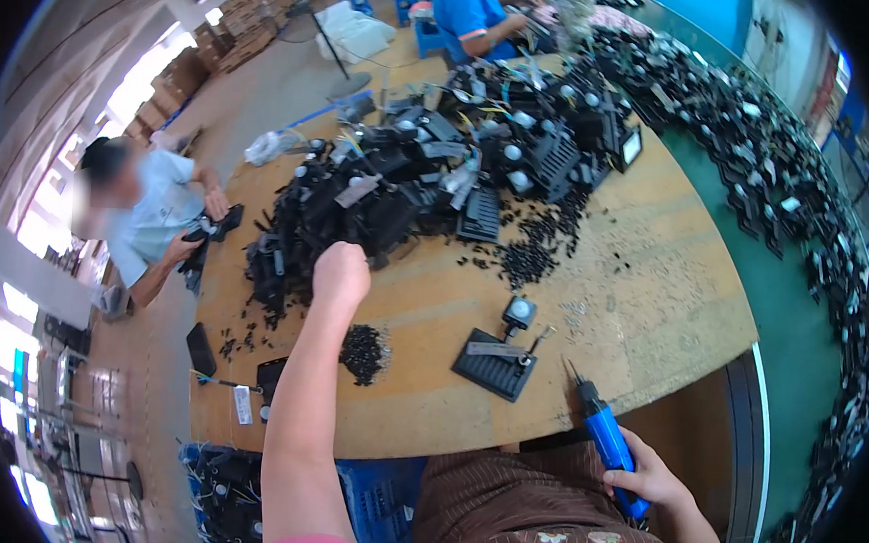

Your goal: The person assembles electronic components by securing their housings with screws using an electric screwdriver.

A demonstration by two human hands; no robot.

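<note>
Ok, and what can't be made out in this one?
All in the head view:
- Left hand: fingertips, and anything they hold, hidden by the back of the hand.
- Heaped black floodlights: lower ones covered by those on top.
- White label: print too small to read.
- Co-worker in blue: head cut off by the top edge.
</note>
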